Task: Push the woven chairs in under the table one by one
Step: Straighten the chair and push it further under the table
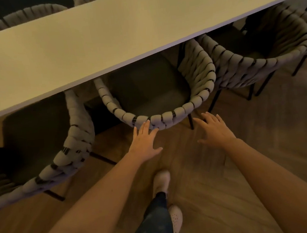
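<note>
A long pale table [105, 38] runs diagonally across the view. Three grey woven chairs stand along its near side. The middle chair [195, 70] is partly under the tabletop, its curved back facing me. My left hand [144, 142] is flat and spread, fingertips touching the back rim of this chair. My right hand [213, 127] is spread too, hovering just right of the rim and apart from it. The left chair [73, 142] sticks out further from the table. The right chair [255, 57] sits beside the middle one.
Wooden floor [262, 134] lies below me, with my leg and pale shoes [162, 180] in the middle. Thin black chair legs [191, 121] stand on the floor near my hands. More woven chairs [28, 14] show beyond the table's far edge.
</note>
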Demonstrator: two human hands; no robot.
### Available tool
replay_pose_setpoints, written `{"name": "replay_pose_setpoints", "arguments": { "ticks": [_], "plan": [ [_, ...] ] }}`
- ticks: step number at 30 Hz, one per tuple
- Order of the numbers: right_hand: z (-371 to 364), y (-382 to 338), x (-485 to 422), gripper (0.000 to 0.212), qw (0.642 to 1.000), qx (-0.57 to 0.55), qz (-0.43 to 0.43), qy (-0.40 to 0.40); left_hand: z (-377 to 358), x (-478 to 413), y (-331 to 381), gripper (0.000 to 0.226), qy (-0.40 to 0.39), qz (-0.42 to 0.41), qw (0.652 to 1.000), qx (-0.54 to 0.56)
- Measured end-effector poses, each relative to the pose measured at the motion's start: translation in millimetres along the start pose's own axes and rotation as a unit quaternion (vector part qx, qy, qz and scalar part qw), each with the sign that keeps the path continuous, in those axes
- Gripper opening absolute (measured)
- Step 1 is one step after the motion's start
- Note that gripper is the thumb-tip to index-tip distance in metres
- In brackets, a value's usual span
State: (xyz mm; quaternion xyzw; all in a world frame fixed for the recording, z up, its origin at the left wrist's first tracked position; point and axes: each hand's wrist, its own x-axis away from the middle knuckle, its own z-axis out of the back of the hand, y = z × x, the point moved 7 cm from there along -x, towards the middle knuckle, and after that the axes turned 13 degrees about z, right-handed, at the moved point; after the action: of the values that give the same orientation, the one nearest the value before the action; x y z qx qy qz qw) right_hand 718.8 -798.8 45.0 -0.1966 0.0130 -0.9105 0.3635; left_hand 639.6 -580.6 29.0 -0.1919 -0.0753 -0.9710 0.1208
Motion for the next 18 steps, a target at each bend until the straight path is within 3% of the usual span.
{"name": "replay_pose_setpoints", "arguments": {
  "ticks": [5, 10, 14, 18],
  "plan": [
    [11.1, 44.7, -40.0, 0.084, 0.999, 0.031, 0.027, 0.010, 11.1, -55.9, 22.1, 0.081, -0.010, 0.025, 0.999, -0.026],
    [20.8, 89.9, -107.1, 0.081, 0.996, 0.077, 0.051, -0.019, -3.5, -118.7, 24.2, 0.087, -0.083, 0.055, 0.995, -0.027],
    [12.8, 109.5, -152.1, 0.072, 0.983, 0.135, 0.069, -0.107, -18.9, -145.1, 18.7, 0.064, -0.130, 0.065, 0.987, -0.074],
    [1.6, 122.3, -180.2, 0.066, 0.963, 0.180, 0.102, -0.173, -26.1, -156.8, 11.6, 0.048, -0.122, 0.095, 0.983, -0.094]
  ]
}}
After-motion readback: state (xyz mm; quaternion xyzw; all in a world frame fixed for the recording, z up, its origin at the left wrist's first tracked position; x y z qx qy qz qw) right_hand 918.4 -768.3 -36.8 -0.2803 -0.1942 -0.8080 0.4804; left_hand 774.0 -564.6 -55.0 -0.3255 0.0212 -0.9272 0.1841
